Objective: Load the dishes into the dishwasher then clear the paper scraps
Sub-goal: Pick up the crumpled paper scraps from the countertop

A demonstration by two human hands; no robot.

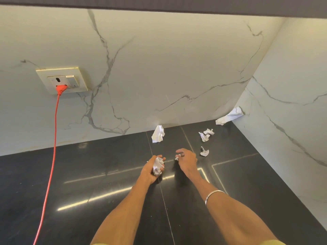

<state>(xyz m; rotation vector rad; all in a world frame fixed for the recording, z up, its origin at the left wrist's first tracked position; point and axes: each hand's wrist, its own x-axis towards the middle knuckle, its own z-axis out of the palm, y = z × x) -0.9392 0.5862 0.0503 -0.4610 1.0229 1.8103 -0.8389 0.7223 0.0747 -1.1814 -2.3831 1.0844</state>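
On the worktop point(88, 174), a black polished stone surface with thin pale joint lines and bright strip reflections, your two bare hands work near the middle, closer to the back edge. Your left hand point(152, 169) has its fingers curled round a wad of crumpled paper point(157, 166), held clear above the stone. Your right hand point(187, 159) is just beside it, fingers bent, thumb and fingertip pinching a small white scrap point(177, 158). A metal bangle point(213, 195) sits on your right forearm.

Loose scraps lie toward the back right corner. One crumpled piece point(158, 134) stands at the back edge, against the foot of the wall. A pair of small torn pieces point(206, 134) lies to its right, and a single small piece point(204, 152) lies nearer you, just right of your right hand. A larger crumpled sheet point(230, 116) rests in the corner itself, leaning on the side wall.

Behind the worktop rises a white marble-look backsplash point(159, 68) with grey veining; a matching panel forms the right wall point(292, 85). A dark cabinet underside point(159, 6) runs along the top. At the left, a cream socket plate point(62, 80) holds an orange plug point(61, 88), and its orange cable point(53, 156) hangs down across the worktop toward the front edge.
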